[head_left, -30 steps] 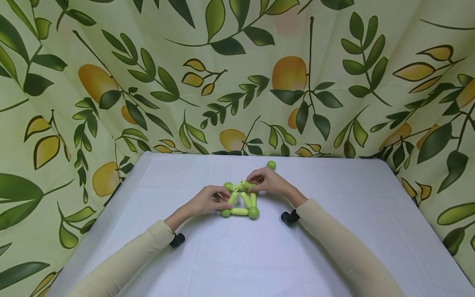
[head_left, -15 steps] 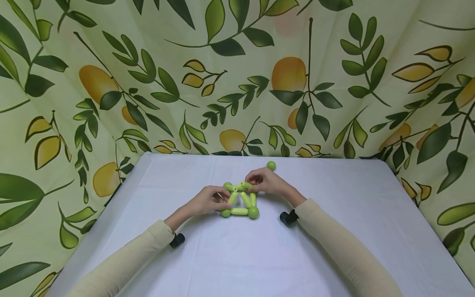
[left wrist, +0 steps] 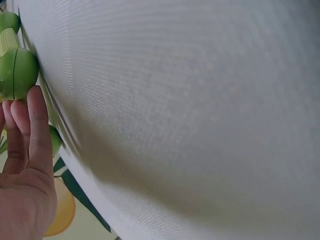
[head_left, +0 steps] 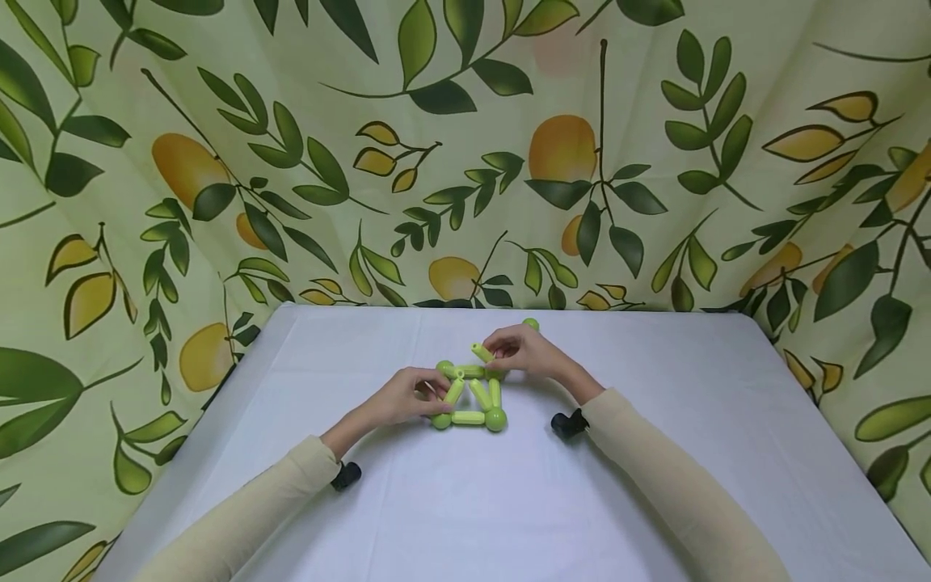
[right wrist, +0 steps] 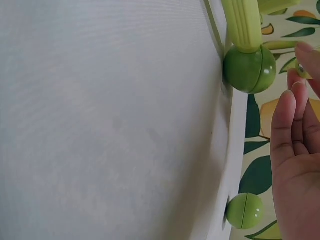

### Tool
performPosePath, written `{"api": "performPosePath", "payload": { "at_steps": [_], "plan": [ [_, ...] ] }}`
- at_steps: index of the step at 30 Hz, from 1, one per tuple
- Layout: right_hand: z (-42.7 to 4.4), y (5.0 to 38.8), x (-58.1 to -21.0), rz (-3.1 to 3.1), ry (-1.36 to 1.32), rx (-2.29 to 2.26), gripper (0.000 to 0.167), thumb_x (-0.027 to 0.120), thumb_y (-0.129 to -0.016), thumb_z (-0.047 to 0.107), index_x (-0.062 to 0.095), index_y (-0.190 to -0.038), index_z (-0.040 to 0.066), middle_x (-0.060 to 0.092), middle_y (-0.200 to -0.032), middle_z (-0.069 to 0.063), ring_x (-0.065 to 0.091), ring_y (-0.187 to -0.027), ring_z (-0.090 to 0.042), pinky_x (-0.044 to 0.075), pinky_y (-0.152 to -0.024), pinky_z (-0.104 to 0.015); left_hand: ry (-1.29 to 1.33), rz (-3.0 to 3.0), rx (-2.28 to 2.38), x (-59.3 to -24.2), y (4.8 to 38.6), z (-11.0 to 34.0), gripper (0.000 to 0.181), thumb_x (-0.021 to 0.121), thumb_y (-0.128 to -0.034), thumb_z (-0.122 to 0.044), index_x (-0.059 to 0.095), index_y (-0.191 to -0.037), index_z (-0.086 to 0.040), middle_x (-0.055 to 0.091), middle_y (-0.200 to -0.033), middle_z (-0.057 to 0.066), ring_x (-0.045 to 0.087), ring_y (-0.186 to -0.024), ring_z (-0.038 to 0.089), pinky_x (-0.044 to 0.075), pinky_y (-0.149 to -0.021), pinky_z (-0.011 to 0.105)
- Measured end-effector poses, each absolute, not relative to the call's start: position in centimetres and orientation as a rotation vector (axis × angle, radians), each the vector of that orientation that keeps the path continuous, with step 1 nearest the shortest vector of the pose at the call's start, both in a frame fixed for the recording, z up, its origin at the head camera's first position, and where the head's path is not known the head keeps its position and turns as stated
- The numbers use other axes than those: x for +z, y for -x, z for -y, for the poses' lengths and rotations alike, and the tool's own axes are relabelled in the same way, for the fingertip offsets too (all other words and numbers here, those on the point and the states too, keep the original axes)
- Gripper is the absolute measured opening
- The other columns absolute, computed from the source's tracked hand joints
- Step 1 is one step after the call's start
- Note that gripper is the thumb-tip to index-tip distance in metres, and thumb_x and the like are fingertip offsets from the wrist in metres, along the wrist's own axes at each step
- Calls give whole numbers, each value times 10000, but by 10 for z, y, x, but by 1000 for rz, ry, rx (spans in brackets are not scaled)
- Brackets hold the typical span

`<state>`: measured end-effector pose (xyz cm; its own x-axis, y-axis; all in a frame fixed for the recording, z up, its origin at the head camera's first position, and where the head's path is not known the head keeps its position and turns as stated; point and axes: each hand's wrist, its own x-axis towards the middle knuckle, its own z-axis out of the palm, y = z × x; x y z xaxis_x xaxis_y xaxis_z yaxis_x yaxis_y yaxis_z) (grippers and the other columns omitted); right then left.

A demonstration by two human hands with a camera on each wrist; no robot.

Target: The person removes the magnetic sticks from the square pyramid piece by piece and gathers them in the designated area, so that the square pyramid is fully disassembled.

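Note:
A square of light green rods and darker green balls lies on the white table; its front rod joins two corner balls, one being the front right ball. My left hand pinches a slanted rod rising from the front left corner. In the left wrist view its fingertips touch a green ball. Another slanted rod leans inward from the front right ball. Above the back right corner, my right hand holds a short rod between thumb and fingers, its hollow end pointing left.
One loose green ball sits near the table's back edge, partly behind the right hand. A leaf-and-fruit patterned cloth hangs behind the white table. Black wrist devices, such as the left one, are strapped below both sleeves.
My right hand has lifted the short rod slightly, up and away from the square's back rod. The left hand stays in place on its slanted rod.

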<state>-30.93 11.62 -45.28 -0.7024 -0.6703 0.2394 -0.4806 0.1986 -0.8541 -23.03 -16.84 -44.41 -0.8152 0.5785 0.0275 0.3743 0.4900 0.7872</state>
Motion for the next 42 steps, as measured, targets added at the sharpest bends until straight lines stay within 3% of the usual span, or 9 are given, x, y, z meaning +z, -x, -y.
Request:
{"api": "performPosePath", "payload": {
  "at_steps": [20,32,42],
  "plan": [
    [-173,294,-448,-2435,971,-1501,241,851,-827,32,715,-1024,8,672,-891,-52,609,-805,-212,519,-706,-264,-783,-2488,1241,-442,227,169,203,832,-871,-121,722,-1037,-84,652,-938,-17,607,-816,168,523,-743,287],
    [-214,290,-444,-2453,853,-1523,236,830,-839,2,735,-1054,5,698,-989,-108,651,-891,-248,545,-788,-268,-780,-2481,1246,-444,228,169,204,830,-873,-124,720,-1039,-82,654,-945,-14,613,-814,164,521,-730,280],
    [-250,293,-443,-2516,735,-1493,239,838,-852,66,749,-1071,28,701,-972,-103,639,-848,-231,531,-725,-250,-787,-2472,1256,-445,228,170,200,828,-873,-113,721,-1039,-80,654,-948,-8,614,-816,171,524,-734,282]
  ]
}}
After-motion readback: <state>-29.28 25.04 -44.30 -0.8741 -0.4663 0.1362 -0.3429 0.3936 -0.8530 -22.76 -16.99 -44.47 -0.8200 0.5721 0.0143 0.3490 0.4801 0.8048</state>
